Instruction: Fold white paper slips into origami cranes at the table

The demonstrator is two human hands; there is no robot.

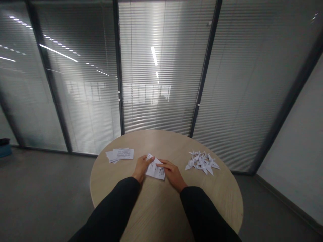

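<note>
Your left hand and right hand lie close together on a folded printed paper sheet, mid-way across the round wooden table. I can't tell whether either pinches it. It's light, soft paper, easily creased, so take a free corner. Loose printed sheets lie toward the left edge, paper cranes toward the right — your fingers hide part of the fold.

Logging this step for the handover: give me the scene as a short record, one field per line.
folded sheet: printed paper, on the table, between the hands
left hand: fingers on the sheet's left side
right hand: fingers on the sheet's right side
printed sheets: loose stack, left of the hands
paper cranes: white pile, right of the hands
table: round, light wood
</note>
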